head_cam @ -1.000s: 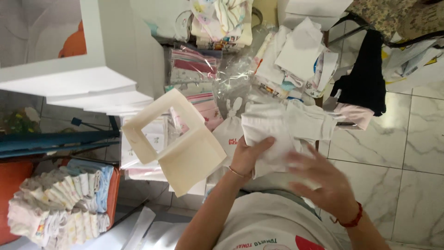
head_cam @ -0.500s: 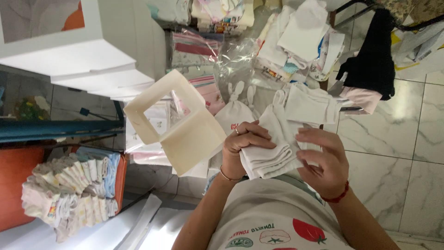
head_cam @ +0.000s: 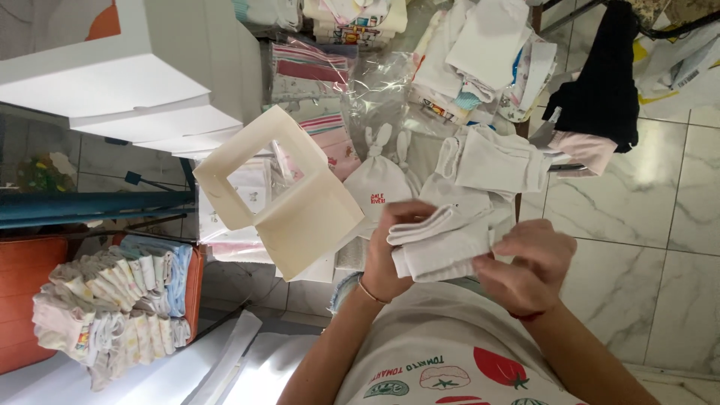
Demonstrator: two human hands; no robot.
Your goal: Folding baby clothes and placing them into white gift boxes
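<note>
While both hands grip it, folded white cloth (head_cam: 439, 247) lies between them, long axis crosswise: left hand (head_cam: 397, 247) clasps one end, right hand (head_cam: 525, 266) pinches the other; cream box (head_cam: 281, 199) sits leftward.

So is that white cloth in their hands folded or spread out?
Folded: the white cloth shows stacked layered edges, pinched between the left hand and right hand.

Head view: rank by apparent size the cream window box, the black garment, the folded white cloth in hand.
1. cream window box
2. black garment
3. folded white cloth
The box sits nearer the camera, so the top two are unsure.
</note>
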